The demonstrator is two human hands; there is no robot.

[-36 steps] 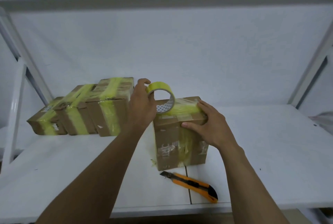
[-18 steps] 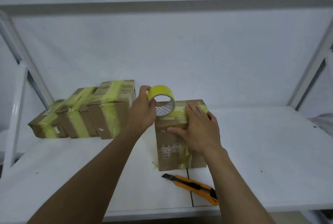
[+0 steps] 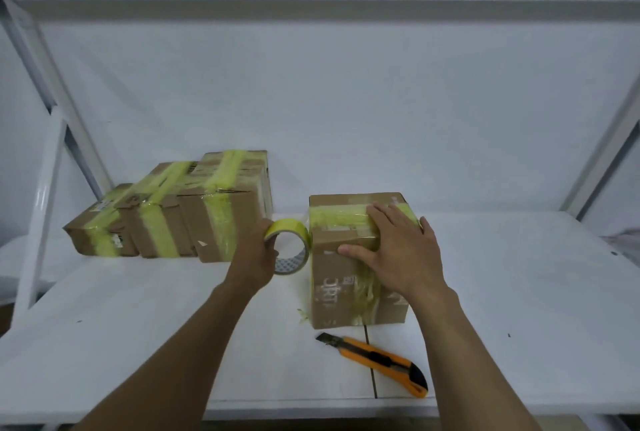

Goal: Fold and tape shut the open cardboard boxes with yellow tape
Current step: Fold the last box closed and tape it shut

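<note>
A closed cardboard box stands on the white shelf, with a strip of yellow tape across its top. My right hand lies flat over the box's top front edge, fingers straight on the tape and thumb on the front face. My left hand grips the yellow tape roll just left of the box, at the height of its upper side. A short stretch of tape runs from the roll to the box's top left edge.
Three taped cardboard boxes stand in a row at the back left. An orange utility knife lies in front of the box near the shelf's front edge. White frame posts rise at both sides.
My left hand has brought the tape roll down from the box's top to its left side. My right hand slid leftward along the taped top, then settled over the front edge.
</note>
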